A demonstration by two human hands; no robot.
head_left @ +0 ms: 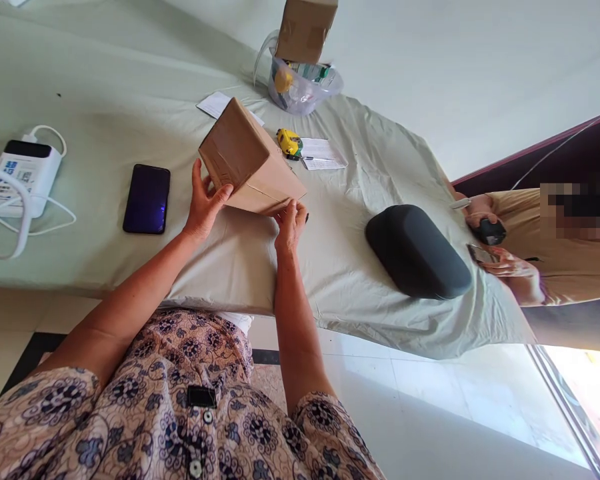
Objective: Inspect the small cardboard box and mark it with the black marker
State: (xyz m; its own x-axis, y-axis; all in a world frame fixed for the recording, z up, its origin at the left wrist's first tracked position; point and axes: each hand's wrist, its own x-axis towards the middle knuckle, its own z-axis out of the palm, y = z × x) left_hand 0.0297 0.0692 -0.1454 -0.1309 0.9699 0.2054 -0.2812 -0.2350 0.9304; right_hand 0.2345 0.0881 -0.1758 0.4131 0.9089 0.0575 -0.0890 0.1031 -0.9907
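A brown cardboard box (pixel 253 163) is tilted between my two hands over the cloth-covered table. My left hand (pixel 204 200) grips its near left corner, with the thumb along the lower edge. At the lower right corner, my right hand (pixel 290 223) pinches the box between thumb and fingers; a small dark thing shows beside these fingertips, too small to name. Just behind the box lie a yellow and green tape measure (pixel 289 143) and a paper with a pen (pixel 324 157). Another sheet of paper (pixel 214 105) is partly hidden by the box.
A dark phone (pixel 147 199) lies left of my hands, beyond it a white power unit (pixel 23 173) with cables. A clear basket (pixel 305 90) holding a second cardboard box (pixel 307 30) stands at the back. A black case (pixel 417 252) sits right, near a seated person (pixel 515 243) holding devices.
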